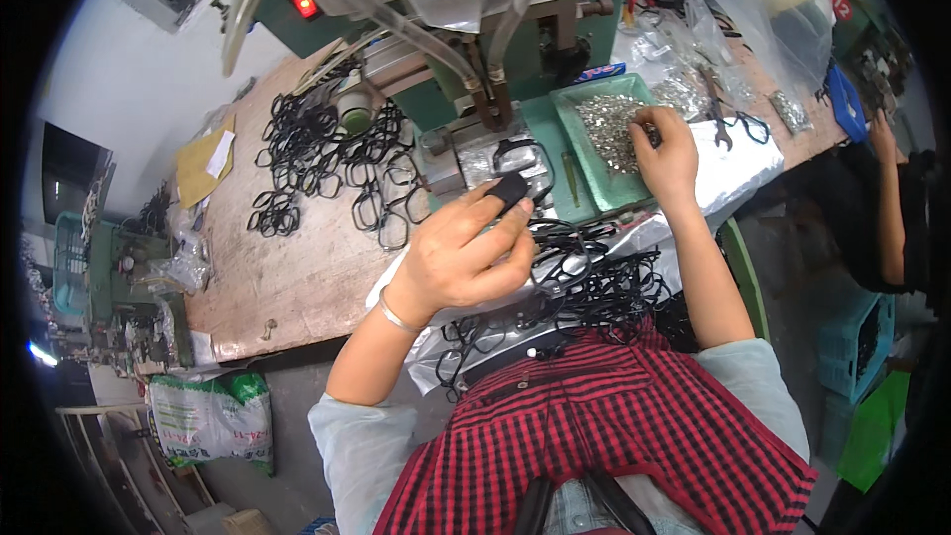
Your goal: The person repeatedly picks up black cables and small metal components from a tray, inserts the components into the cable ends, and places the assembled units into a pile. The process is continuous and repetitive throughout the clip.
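Observation:
My left hand point(461, 256), with a black cover on one finger, is closed on a black eyeglass frame point(543, 160) at the fixture of a green bench machine point(475, 89). The frame's upper part lies under the machine's head, and my fingers hide its near end. My right hand point(669, 154) is over the right side of a green tray point(582, 206) that holds many small silvery metal parts point(606, 124). Its fingertips are bent together down at the parts; what they pinch, if anything, is too small to make out.
Black eyeglass frames point(317, 154) are heaped left of the machine, and more frames point(604, 287) lie close to my lap. A wrench point(715, 109) and clear plastic bags point(684, 50) are on the right. Another person's arm point(889, 198) shows at the far right.

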### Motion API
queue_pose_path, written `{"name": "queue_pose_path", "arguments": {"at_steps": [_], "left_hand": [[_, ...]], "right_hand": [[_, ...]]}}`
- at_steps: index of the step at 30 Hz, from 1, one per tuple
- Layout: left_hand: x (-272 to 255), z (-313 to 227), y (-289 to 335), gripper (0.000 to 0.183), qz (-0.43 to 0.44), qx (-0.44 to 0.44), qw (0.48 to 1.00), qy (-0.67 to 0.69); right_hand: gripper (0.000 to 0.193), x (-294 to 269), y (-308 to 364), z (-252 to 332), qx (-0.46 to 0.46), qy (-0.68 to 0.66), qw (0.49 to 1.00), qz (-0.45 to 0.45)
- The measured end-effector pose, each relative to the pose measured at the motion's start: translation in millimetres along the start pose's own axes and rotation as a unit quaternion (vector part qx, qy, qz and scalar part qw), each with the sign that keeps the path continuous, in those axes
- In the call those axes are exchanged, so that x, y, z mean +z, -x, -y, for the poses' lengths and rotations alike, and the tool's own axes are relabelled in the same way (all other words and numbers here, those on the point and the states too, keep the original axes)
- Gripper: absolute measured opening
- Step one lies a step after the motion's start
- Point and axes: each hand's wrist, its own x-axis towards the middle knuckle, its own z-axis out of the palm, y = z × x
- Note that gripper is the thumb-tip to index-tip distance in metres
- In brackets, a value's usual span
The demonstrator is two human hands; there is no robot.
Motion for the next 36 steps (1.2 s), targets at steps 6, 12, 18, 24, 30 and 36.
{"name": "queue_pose_path", "arguments": {"at_steps": [6,12,18,24,30,36], "left_hand": [[0.1,-8.2,10.5,0.023,-0.012,-0.037,0.999,-0.004],[8.9,-34.5,30.1,0.042,-0.053,-0.181,0.982,0.027],[-9.3,-41.1,96.5,0.052,-0.188,-0.378,0.906,-0.029],[-25.4,-13.9,119.2,0.042,-0.288,-0.513,0.808,-0.046],[-14.1,37.2,201.4,0.039,-0.253,-0.655,0.706,-0.092],[-7.3,43.6,214.0,0.023,-0.112,-0.562,0.807,-0.142]], "right_hand": [[0.018,13.8,-29.8,43.1,-0.242,-0.025,0.967,-0.073],[0.014,27.7,-71.8,57.2,-0.299,0.051,0.949,-0.090],[0.016,38.7,-75.1,55.0,-0.303,0.063,0.947,-0.087],[0.012,38.2,-80.1,64.5,-0.279,-0.068,0.951,-0.116],[0.017,24.0,-18.1,41.9,-0.027,-0.147,0.988,-0.033],[0.013,-10.4,39.5,11.4,0.082,-0.124,0.989,0.014]]}}
